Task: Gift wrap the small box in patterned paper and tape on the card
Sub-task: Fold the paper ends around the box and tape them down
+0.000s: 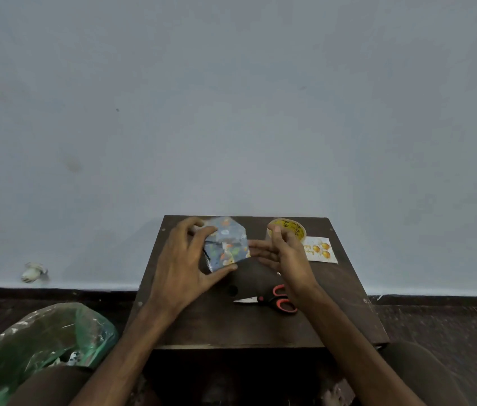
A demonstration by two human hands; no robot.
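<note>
The small box (pixel 225 247), covered in blue patterned paper with a pointed flap standing up at its far end, is held just above the dark wooden table (pixel 231 326). My left hand (pixel 181 265) grips it, fingers over the top and thumb under the near corner. My right hand (pixel 284 259) is at the box's right side, straight fingers touching the paper, thumb raised. The white card (pixel 320 250) with gold balloons lies at the right, behind that hand. A yellow tape roll (pixel 290 225) stands beside the card.
Red-handled scissors (pixel 275 298) lie on the table under my right wrist, blades pointing left. A green plastic bag (pixel 41 341) with scraps sits on the floor at the left. A small white object (pixel 32 272) lies by the wall.
</note>
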